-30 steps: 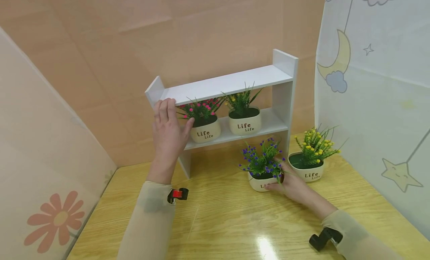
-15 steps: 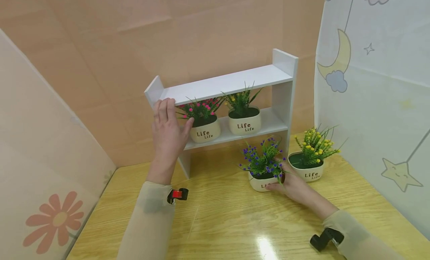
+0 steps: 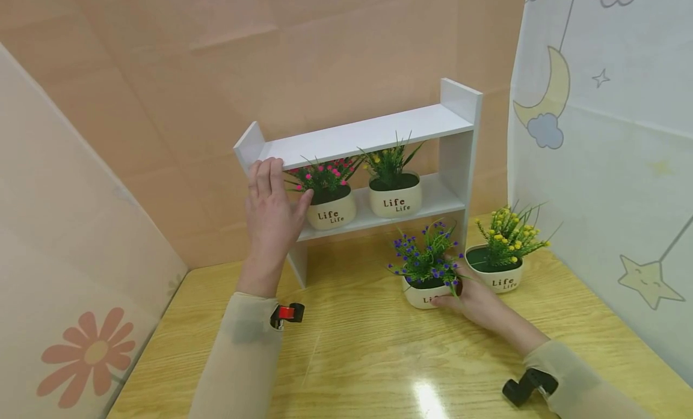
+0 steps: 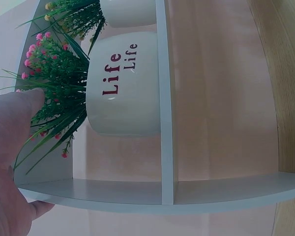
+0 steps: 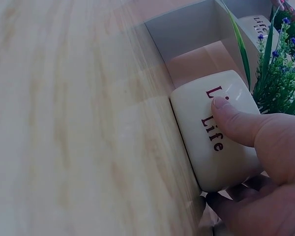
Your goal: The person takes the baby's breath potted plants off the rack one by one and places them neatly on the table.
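My left hand (image 3: 271, 211) grips the upper left corner of a small white shelf (image 3: 373, 133), its thumb close to the pink flowers. On the middle board stand a potted plant with pink flowers (image 3: 331, 216) and a grassy one with small yellow flowers (image 3: 395, 202). At the shelf's lower right front, my right hand (image 3: 479, 302) holds a cream pot with purple flowers (image 3: 419, 296). In the right wrist view its thumb (image 5: 236, 123) presses the lettered front of the pot (image 5: 191, 108); the other fingers reach the far side, partly hidden. The pot's base is at the tabletop.
Another pot with yellow flowers (image 3: 500, 279) stands on the wooden table (image 3: 346, 359), right of the shelf and just behind my right hand. Printed cloth walls (image 3: 601, 166) enclose the table at the left, back and right.
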`<state>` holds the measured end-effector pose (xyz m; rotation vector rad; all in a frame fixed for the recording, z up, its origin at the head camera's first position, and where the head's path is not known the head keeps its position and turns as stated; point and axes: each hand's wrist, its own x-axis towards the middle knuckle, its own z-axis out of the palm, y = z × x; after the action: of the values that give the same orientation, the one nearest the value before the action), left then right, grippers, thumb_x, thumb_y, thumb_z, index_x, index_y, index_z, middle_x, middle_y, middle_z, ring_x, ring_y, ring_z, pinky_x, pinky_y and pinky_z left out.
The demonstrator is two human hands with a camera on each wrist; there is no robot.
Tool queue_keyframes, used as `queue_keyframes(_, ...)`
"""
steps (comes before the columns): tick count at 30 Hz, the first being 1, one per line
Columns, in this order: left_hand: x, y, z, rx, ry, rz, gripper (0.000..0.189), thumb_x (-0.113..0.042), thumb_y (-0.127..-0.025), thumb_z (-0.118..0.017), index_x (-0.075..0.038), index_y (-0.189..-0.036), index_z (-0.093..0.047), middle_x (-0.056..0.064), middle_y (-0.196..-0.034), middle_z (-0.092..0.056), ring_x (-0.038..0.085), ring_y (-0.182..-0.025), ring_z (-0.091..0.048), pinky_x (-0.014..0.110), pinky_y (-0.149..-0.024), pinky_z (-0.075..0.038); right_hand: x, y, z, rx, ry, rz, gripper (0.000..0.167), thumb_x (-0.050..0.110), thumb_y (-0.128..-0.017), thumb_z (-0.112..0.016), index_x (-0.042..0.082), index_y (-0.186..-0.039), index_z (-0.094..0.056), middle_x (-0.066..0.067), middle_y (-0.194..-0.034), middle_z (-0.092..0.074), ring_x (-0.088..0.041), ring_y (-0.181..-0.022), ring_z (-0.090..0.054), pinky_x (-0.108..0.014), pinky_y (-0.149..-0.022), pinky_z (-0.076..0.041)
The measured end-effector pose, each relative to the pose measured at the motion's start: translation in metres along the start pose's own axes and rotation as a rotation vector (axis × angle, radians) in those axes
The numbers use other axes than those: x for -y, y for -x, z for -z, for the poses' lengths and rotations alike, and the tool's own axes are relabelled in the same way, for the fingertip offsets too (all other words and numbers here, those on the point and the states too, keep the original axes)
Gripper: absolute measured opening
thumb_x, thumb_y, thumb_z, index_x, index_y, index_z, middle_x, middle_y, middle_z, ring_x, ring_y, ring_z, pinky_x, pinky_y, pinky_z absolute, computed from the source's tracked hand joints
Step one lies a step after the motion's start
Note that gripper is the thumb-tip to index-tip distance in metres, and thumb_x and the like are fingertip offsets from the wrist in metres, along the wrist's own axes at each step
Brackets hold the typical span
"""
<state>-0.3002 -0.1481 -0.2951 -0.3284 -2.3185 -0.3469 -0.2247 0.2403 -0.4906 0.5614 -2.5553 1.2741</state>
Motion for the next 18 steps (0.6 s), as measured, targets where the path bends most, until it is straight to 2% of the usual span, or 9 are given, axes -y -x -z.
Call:
queue_keyframes(2,0.0000,-0.0004,0.0000,0.002,0.002,0.003,0.084,-0.042,-0.106,-0.076,-0.005,-0.165,-0.028,0.015,-0.168,-0.029,0.036,-0.161,-0.018,0.064,-0.118,-0.042,0.0004,0.0004,0.0003,0.006,-0.017,0.004,0.101,0.021,-0.088,-0.095,-0.004,-0.165,-0.034,-0.038,-0.165,-0.037,-0.062,-0.148,-0.041,-0.061,-0.120,-0.040)
queue_keyframes(4,-0.0002,-0.0005,0.0000,0.002,0.003,0.004,0.085,-0.042,-0.106,-0.076,-0.005,-0.165,-0.028,0.015,-0.168,-0.029,0.036,-0.162,-0.018,0.063,-0.118,-0.042,0.0029,0.0001,0.0019,0.022,-0.054,-0.006,0.102,0.019,-0.089,-0.095,-0.003,-0.167,-0.033,-0.040,-0.166,-0.035,-0.064,-0.149,-0.038,-0.072,-0.116,-0.037)
queue_keyframes(9,-0.0005,-0.0003,0.0001,-0.011,0.007,-0.001,0.085,-0.042,-0.105,-0.077,-0.005,-0.165,-0.028,0.016,-0.167,-0.030,0.036,-0.161,-0.018,0.064,-0.119,-0.041,0.0038,-0.0003,0.0034,0.027,-0.034,-0.037,0.104,0.022,-0.091,-0.094,0.000,-0.170,-0.030,-0.038,-0.168,-0.034,-0.062,-0.149,-0.040,-0.069,-0.116,-0.041)
queue_keyframes(18,0.0001,0.0000,-0.0007,-0.018,0.006,-0.006,0.085,-0.041,-0.106,-0.077,-0.004,-0.165,-0.029,0.016,-0.167,-0.030,0.037,-0.161,-0.018,0.066,-0.114,-0.044,0.0036,0.0002,0.0016,0.021,0.010,-0.055,0.103,0.028,-0.093,-0.092,0.002,-0.172,-0.030,-0.038,-0.168,-0.034,-0.062,-0.147,-0.042,-0.072,-0.115,-0.042)
